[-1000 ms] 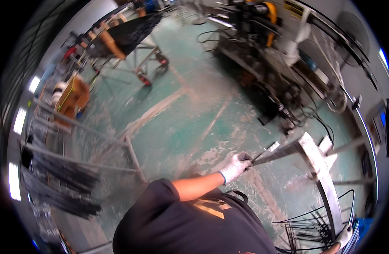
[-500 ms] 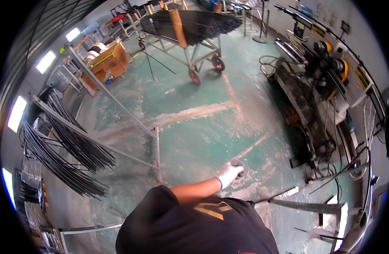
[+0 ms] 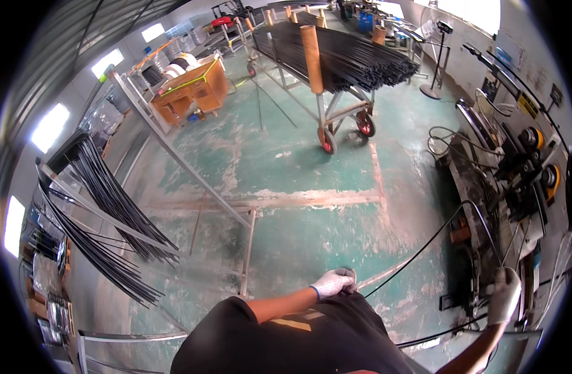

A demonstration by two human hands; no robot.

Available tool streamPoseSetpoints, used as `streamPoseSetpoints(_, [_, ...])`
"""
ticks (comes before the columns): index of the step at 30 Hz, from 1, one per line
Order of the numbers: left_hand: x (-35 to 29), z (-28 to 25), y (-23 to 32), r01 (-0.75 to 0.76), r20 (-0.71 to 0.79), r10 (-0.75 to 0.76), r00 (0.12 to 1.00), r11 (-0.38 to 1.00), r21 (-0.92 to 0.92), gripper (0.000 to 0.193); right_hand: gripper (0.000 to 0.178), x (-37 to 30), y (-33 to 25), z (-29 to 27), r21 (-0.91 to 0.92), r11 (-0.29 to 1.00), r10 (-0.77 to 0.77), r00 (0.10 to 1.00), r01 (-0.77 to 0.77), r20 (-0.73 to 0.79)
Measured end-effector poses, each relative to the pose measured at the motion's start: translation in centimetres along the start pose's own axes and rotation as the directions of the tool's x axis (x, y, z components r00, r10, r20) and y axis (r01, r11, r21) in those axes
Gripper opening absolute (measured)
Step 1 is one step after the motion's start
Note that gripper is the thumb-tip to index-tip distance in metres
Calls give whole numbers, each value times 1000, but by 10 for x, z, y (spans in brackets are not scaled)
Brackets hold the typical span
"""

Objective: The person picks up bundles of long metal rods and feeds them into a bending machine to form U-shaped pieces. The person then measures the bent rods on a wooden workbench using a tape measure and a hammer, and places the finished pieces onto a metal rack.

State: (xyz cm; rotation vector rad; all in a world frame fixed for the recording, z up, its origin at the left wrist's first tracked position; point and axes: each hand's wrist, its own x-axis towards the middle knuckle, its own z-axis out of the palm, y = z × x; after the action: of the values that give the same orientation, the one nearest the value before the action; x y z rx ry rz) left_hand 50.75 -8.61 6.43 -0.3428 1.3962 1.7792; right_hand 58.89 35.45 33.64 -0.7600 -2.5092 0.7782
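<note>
your left hand [image 3: 336, 283]: bent across your front, fingers curled, can't tell if gripping | your right hand [image 3: 505, 293]: way out right, pinching that black tube [image 3: 467, 202] arching between both hands

One rod cart [image 3: 321, 109] stands in view, on three visible wheels [image 3: 326, 141], two of them at its near end, with at least five brown tubes [image 3: 311, 59] rising along it and black rods [image 3: 345, 62] too many to count. On the near side of the cart are two white-gloved grips, the left grip [image 3: 334, 283] and the right grip [image 3: 505, 293], and at least one bent black rod [image 3: 467, 202]. Left of the cart are one wooden tabletop [image 3: 202, 87], two rod bundles [image 3: 121, 202], four bright windows [image 3: 51, 128] and one red vehicle [image 3: 222, 22]. Right of the cart come one floor stand [image 3: 438, 62], two yellow-orange discs [image 3: 552, 181] and one more bright window [image 3: 467, 15]
</note>
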Motion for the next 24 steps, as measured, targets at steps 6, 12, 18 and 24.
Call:
streamPoseSetpoints(6, [25, -41, 137, -88, -237, 88, 968, 996, 11, 21, 22, 97, -118, 138, 183, 968, -203, 965, 172, 164])
streamPoseSetpoints(12, [79, -82, 217, -153, -207, 91, 974, 939, -308, 22, 22, 135, -235, 305, 324, 904, -390, 848, 279, 358])
streamPoseSetpoints(18, [166, -204, 237, 42, 136, 50, 989, 800, -598, 41, 22, 159, -379, 432, 608, 751, -531, 782, 256, 327])
streamPoseSetpoints(24, [186, -306, 418, -84, 103, 221, 970, 698, -711, 48, 22, 161, -517, 581, 865, 485, -412, 841, -125, 352])
